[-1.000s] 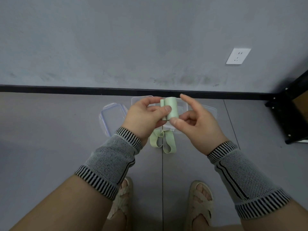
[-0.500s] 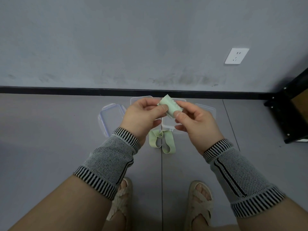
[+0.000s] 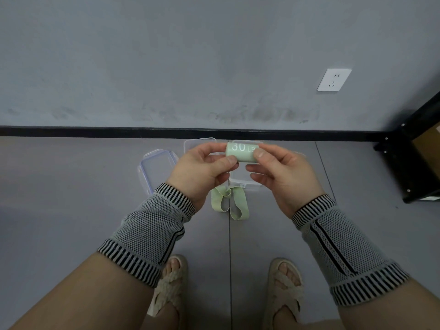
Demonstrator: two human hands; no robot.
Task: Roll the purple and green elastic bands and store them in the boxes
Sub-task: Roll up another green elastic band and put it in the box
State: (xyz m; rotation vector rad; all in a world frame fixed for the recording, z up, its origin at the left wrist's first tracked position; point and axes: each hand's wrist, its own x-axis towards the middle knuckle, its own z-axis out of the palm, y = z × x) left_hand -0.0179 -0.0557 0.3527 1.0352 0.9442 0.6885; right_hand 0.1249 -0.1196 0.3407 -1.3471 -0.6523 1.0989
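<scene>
Pale green elastic bands: two, one rolled tight [image 3: 241,153] in my hands, one loose loop [image 3: 229,202] on the floor
Clear plastic boxes: two, [image 3: 199,143] and [image 3: 242,181]
Clear blue-edged plastic lid: one [image 3: 154,170]

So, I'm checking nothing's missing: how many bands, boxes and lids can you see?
Green bands: 2, one rolled in both hands, one loose on the floor
Clear boxes: 2
Lids: 1 plainly seen
Purple bands: 0
Total: 5

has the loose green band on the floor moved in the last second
No. The loose green band still lies on the floor seam, just in front of the clear box.
</scene>
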